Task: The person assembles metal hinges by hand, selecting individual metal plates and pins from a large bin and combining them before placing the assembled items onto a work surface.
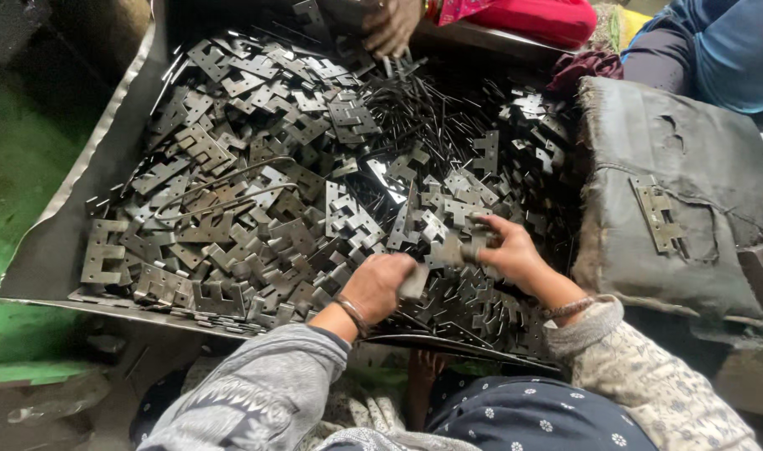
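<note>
— Holding what? 
— Left hand grips a hinge leaf; right hand pinches another leaf, near the tray.
— Progress? 
— One assembled hinge lies right; the heap remains.

I see no packages, labels, signs or screens from here (I went over the whole view for them). No box, bag or wrapper with printing shows up, no tag or sticker appears on any surface, and no display is lit or dark anywhere in my view.
</note>
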